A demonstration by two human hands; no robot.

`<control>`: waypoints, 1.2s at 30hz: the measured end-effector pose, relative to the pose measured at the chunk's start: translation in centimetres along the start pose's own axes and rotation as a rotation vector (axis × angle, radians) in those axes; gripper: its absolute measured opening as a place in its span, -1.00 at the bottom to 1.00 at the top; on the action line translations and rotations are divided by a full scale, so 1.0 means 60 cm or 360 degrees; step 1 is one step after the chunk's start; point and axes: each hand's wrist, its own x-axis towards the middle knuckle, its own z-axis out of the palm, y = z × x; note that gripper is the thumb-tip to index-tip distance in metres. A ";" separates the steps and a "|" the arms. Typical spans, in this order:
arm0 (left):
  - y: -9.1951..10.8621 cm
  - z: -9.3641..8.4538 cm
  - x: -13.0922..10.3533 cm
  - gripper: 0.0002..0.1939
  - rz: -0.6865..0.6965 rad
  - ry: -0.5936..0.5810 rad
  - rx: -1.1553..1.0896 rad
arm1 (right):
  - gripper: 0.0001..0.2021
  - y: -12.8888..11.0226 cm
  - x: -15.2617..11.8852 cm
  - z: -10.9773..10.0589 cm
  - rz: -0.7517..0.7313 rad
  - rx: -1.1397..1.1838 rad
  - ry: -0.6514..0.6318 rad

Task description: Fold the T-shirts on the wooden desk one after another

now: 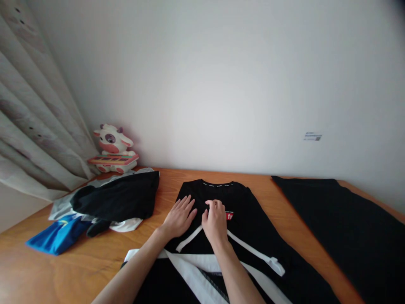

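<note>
A black long-sleeved top [240, 194] lies spread on the wooden table, its neckline toward the wall. White strips cross its body, and a small red label [229, 216] shows on the chest. My left hand [179, 216] rests flat on the left chest and shoulder area, fingers spread. Beside the label is my right hand [215, 219], its fingers curled down onto the cloth; whether they pinch any fabric is hidden. Black and white fabric lies nearer to me, partly under my forearms.
At the left is a heap of clothes [117, 198] in black, grey, white and blue. Behind it a cow-shaped toy keyboard [114, 147] stands by the curtain [38, 105]. Another black garment [348, 228] covers the right side of the table [177, 174].
</note>
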 end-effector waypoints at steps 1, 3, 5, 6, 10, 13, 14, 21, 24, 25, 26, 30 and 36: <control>-0.003 0.000 -0.003 -0.45 0.0008 -0.0022 -0.0003 | -0.71 -0.006 0.001 -0.004 -0.0011 -0.0027 -0.0005; -0.002 -0.005 -0.004 -0.44 -0.0009 -0.0069 0.0028 | -0.75 -0.016 0.004 -0.012 -0.0070 -0.0006 -0.0036; 0.009 -0.010 -0.002 -0.46 -0.0003 -0.0106 0.0066 | -0.79 -0.025 0.007 -0.020 -0.0142 0.0085 -0.0047; 0.018 -0.011 -0.002 -0.47 0.0008 -0.0119 0.0080 | -0.80 -0.028 0.009 -0.024 -0.0166 0.0142 -0.0037; 0.052 -0.005 -0.007 -0.39 -0.0033 -0.0142 0.0108 | -0.84 -0.034 0.013 -0.030 -0.0161 0.0344 0.0050; 0.062 0.001 -0.011 -0.36 -0.0088 -0.0138 0.0097 | -0.84 -0.028 0.022 -0.032 -0.0114 0.0456 0.0084; 0.063 0.002 -0.012 -0.37 -0.0088 -0.0128 0.0084 | -0.83 -0.022 0.027 -0.035 -0.0084 0.0486 0.0054; 0.068 -0.019 -0.015 -0.49 0.0066 -0.0044 -0.0132 | -0.78 0.058 0.072 -0.103 0.0220 0.0673 -0.0619; 0.071 -0.033 -0.017 -0.50 0.0362 -0.0121 -0.0294 | -0.76 0.090 0.083 -0.132 0.0224 0.0801 -0.1041; 0.071 -0.036 -0.018 -0.49 0.0412 -0.0129 -0.0318 | -0.74 0.097 0.086 -0.140 0.0205 0.0837 -0.1202; 0.071 -0.037 -0.018 -0.47 0.0429 -0.0128 -0.0322 | -0.71 0.103 0.090 -0.147 0.0167 0.0841 -0.1330; 0.068 -0.035 -0.018 -0.44 0.0416 -0.0126 -0.0309 | -0.65 0.114 0.102 -0.170 -0.0092 0.0605 -0.1388; 0.067 -0.033 -0.018 -0.46 0.0405 -0.0104 -0.0359 | -0.73 0.113 0.108 -0.183 -0.0219 0.0284 -0.1464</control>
